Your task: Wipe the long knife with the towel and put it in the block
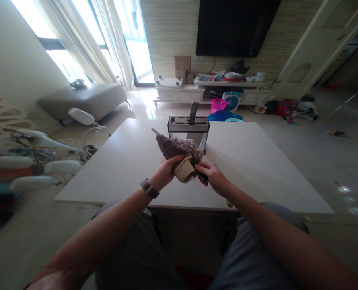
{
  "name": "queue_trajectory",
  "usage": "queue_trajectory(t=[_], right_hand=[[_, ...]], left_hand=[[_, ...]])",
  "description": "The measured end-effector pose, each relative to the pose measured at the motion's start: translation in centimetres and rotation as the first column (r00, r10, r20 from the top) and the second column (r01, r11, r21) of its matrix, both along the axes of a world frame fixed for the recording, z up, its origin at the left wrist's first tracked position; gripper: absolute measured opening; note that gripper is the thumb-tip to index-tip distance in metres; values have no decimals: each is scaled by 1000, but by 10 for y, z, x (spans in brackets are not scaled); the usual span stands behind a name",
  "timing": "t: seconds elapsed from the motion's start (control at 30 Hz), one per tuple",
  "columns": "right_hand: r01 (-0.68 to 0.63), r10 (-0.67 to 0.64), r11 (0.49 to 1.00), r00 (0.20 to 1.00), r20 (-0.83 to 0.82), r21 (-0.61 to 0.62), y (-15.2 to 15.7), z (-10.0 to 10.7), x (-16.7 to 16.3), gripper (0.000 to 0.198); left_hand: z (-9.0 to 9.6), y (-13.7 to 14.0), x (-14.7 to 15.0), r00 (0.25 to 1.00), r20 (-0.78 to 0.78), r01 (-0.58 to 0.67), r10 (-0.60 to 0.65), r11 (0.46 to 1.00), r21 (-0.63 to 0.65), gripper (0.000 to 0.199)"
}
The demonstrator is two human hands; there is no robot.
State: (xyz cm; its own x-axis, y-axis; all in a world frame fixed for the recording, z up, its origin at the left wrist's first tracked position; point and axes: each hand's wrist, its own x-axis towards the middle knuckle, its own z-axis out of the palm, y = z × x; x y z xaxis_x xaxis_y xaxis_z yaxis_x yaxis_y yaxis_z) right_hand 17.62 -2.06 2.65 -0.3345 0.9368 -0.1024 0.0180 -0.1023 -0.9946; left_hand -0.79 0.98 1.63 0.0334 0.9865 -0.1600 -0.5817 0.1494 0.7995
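Observation:
My left hand [166, 170] is closed around a bunched brown and beige cloth [171, 148], held over the white table [245, 161]. A knife [155, 131] runs through the folds, its blade tip sticking out at the upper left. Most of the blade is hidden by the cloth. On the other side, my right hand [213, 175] grips the knife's black handle, which shows only partly below the fingers. Just beyond the cloth stands a knife block [179, 125] with a dark frame and a slotted top. Another knife's black handle [193, 112] rises from one slot.
Past the table's far edge are a pink basket [218, 105] and a blue bag [221, 116]. A low white cabinet [179, 96] carries bowls and boxes under a television [236, 28]. To the left stand a grey bench [82, 100] and a lamp with several white shades [82, 116].

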Motion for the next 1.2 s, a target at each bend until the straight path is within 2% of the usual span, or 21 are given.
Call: queue_trajectory(t=[0.17,0.4,0.8,0.9,1.07,1.2], right_hand=[[-14,14,1000,1000,16,1,2,4,3,37],[-41,41,999,999,22,9,2,7,7,35],[-102,100,994,993,60,33,1,13,10,35],[-111,107,993,991,84,46,0,15,12,34],[-61,46,993,987,152,99,1,18,19,33],[38,-62,986,988,144,164,3,21,27,31]], left_hand=[[6,5,-4,997,12,-70,70,997,40,44],[16,23,-27,987,27,-158,157,983,88,40],[33,52,-79,951,87,-304,296,949,90,13],[35,56,-91,946,97,-318,309,944,94,11],[35,61,-108,931,132,-352,341,934,68,11],[35,60,-111,909,232,-382,347,915,132,14]])
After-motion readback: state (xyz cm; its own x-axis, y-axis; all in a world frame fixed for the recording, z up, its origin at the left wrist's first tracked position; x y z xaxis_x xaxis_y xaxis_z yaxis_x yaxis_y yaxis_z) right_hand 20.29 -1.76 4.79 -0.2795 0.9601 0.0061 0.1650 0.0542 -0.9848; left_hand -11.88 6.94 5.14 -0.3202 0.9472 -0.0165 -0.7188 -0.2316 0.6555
